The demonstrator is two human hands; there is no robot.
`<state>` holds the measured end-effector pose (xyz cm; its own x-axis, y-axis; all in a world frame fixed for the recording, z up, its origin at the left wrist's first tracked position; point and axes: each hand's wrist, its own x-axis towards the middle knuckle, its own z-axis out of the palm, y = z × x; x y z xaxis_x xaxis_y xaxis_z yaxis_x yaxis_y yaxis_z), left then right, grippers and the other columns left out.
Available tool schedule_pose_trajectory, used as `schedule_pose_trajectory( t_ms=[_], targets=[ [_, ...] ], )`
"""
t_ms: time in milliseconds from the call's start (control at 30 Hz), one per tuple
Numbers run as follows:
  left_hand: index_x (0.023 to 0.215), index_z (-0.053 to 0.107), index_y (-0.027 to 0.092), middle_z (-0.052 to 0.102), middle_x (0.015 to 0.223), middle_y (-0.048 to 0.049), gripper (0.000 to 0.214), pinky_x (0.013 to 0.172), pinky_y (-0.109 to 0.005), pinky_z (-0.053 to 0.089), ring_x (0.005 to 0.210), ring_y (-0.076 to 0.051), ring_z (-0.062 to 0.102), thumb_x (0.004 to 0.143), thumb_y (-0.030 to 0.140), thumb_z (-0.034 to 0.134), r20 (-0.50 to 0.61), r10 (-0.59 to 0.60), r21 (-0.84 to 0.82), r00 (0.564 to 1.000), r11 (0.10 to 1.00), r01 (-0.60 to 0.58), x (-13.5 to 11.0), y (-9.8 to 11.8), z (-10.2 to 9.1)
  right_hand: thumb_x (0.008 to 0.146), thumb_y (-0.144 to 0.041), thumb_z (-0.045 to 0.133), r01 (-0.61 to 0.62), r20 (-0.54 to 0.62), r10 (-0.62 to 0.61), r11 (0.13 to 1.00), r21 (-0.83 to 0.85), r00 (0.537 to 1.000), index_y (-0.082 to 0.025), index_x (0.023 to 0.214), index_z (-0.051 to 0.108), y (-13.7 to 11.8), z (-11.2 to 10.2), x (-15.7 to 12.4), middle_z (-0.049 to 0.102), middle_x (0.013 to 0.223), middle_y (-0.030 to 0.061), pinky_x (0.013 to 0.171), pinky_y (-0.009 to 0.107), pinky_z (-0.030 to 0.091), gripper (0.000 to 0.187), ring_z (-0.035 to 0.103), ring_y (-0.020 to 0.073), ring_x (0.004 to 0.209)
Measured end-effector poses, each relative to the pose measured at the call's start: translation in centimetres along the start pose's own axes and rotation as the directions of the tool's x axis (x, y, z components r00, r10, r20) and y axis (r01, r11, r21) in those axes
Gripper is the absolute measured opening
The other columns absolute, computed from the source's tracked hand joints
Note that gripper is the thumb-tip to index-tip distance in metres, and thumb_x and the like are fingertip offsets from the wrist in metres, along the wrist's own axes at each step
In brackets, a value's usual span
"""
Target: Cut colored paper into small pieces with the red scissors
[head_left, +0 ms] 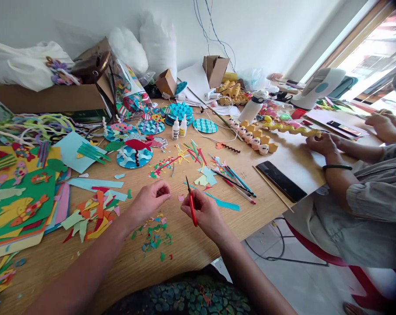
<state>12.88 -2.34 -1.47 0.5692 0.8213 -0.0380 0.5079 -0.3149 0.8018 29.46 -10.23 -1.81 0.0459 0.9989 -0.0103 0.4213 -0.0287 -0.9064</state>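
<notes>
Slim scissors (191,204) between the fingers of the right hand (205,213) have red handles and dark blades. Below the fingertips, tiny paper scraps (153,236) show green, blue, pink and yellow on the pale wooden tabletop (184,251). Beyond the fingers, a round paper disc (134,156) bears blue-white wave scales.

Looks like a handicraft workroom, likely in a home. Shows a wooden worktable (191,258) littered with cut paper scraps (153,236) and red scissors (191,205) at six o'clock, coloured card sheets (17,205) at nine, cardboard boxes (53,98) at ten, glue bottles (179,128) at twelve, pencils (237,181) at three, a bright window (378,57) at two.
</notes>
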Motion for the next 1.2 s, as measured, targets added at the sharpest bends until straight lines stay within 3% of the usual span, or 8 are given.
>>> schedule_pose_trajectory(
  t_ms=[133, 400, 533, 633, 733, 867, 1033, 1200],
  targets=[
    [0.068, 0.050, 0.019, 0.046, 0.060, 0.0057, 0.011, 0.055, -0.022, 0.037, 0.058, -0.011, 0.045, 0.072, 0.027, 0.056, -0.084, -0.070, -0.300, 0.994, 0.953, 0.041, -1.6, 0.5, -0.5, 0.071, -0.021, 0.059, 0.033, -0.014, -0.032, 0.994, 0.104, 0.999, -0.016, 0.080, 0.056, -1.0, 0.9, 0.9, 0.060, 0.072, -0.0002, 0.059, 0.022, 0.039, 0.010, 0.051, 0.0107, 0.061],
    [0.072, 0.054, 0.020, 0.054, 0.066, 0.0034, 0.004, 0.062, -0.025, 0.041, 0.066, -0.014, 0.052, 0.073, 0.024, 0.054, -0.186, -0.101, -0.293, 0.977, 0.955, 0.043, -3.8, 0.9, -1.1, 0.072, -0.029, 0.061, 0.106, 0.025, -0.107, 0.994, 0.032, 0.994, -0.015, 0.071, 0.054, -3.1, 2.7, 2.2, 0.053, 0.061, -0.0033, 0.053, 0.020, 0.034, 0.016, 0.044, 0.0091, 0.055],
    [0.076, 0.056, 0.019, 0.057, 0.069, 0.0020, 0.009, 0.062, -0.025, 0.043, 0.066, -0.014, 0.055, 0.073, 0.027, 0.055, -0.238, -0.150, -0.342, 0.960, 0.938, 0.062, -4.4, 1.4, -1.5, 0.074, -0.031, 0.059, 0.136, 0.036, -0.139, 0.988, 0.074, 0.990, -0.016, 0.072, 0.052, -3.5, 3.0, 2.5, 0.052, 0.062, -0.0039, 0.053, 0.020, 0.033, 0.016, 0.043, 0.0088, 0.056],
    [0.086, 0.059, 0.018, 0.062, 0.076, -0.0008, 0.017, 0.063, -0.025, 0.044, 0.070, -0.016, 0.057, 0.076, 0.031, 0.053, -0.212, -0.162, -0.318, 0.964, 0.944, 0.089, -4.9, 1.9, -1.9, 0.074, -0.029, 0.057, 0.154, 0.024, -0.156, 0.985, 0.075, 0.987, -0.017, 0.072, 0.051, -4.0, 3.1, 2.6, 0.051, 0.062, -0.0035, 0.053, 0.021, 0.033, 0.013, 0.044, 0.0094, 0.056],
    [0.078, 0.059, 0.018, 0.062, 0.073, -0.0007, 0.018, 0.061, -0.024, 0.043, 0.068, -0.015, 0.056, 0.078, 0.033, 0.050, -0.192, -0.123, -0.248, 0.974, 0.966, 0.073, -5.2, 1.9, -2.1, 0.073, -0.022, 0.055, 0.193, 0.036, -0.195, 0.980, 0.051, 0.980, -0.017, 0.070, 0.050, -4.5, 3.3, 2.7, 0.051, 0.062, -0.0033, 0.054, 0.021, 0.033, 0.007, 0.043, 0.0096, 0.056],
    [0.068, 0.056, 0.018, 0.058, 0.067, 0.0001, 0.019, 0.059, -0.024, 0.041, 0.064, -0.014, 0.051, 0.078, 0.032, 0.049, -0.260, -0.121, -0.221, 0.958, 0.973, 0.063, -5.5, 1.5, -2.3, 0.072, -0.019, 0.054, 0.232, 0.035, -0.233, 0.973, 0.013, 0.972, -0.018, 0.069, 0.049, -5.0, 3.8, 2.8, 0.049, 0.061, -0.0033, 0.054, 0.021, 0.033, 0.006, 0.042, 0.0097, 0.056],
    [0.070, 0.060, 0.018, 0.052, 0.061, 0.0028, 0.014, 0.054, -0.021, 0.038, 0.058, -0.011, 0.046, 0.077, 0.030, 0.055, -0.353, -0.162, -0.373, 0.922, 0.927, 0.020, -6.2, 1.0, -2.7, 0.074, -0.027, 0.057, 0.291, 0.086, -0.289, 0.957, -0.014, 0.954, -0.019, 0.066, 0.043, -5.3, 3.9, 2.3, 0.044, 0.058, -0.0050, 0.051, 0.020, 0.029, 0.019, 0.038, 0.0084, 0.053],
    [0.073, 0.062, 0.019, 0.055, 0.065, 0.0025, 0.008, 0.059, -0.020, 0.042, 0.063, -0.011, 0.049, 0.077, 0.026, 0.059, -0.407, -0.201, -0.571, 0.891, 0.817, -0.077, -6.9, 0.9, -2.8, 0.077, -0.034, 0.057, 0.283, 0.211, -0.248, 0.946, -0.156, 0.945, -0.018, 0.063, 0.040, -4.8, 3.7, 1.3, 0.040, 0.055, -0.0057, 0.049, 0.020, 0.023, 0.027, 0.033, 0.0071, 0.050]
  ],
)
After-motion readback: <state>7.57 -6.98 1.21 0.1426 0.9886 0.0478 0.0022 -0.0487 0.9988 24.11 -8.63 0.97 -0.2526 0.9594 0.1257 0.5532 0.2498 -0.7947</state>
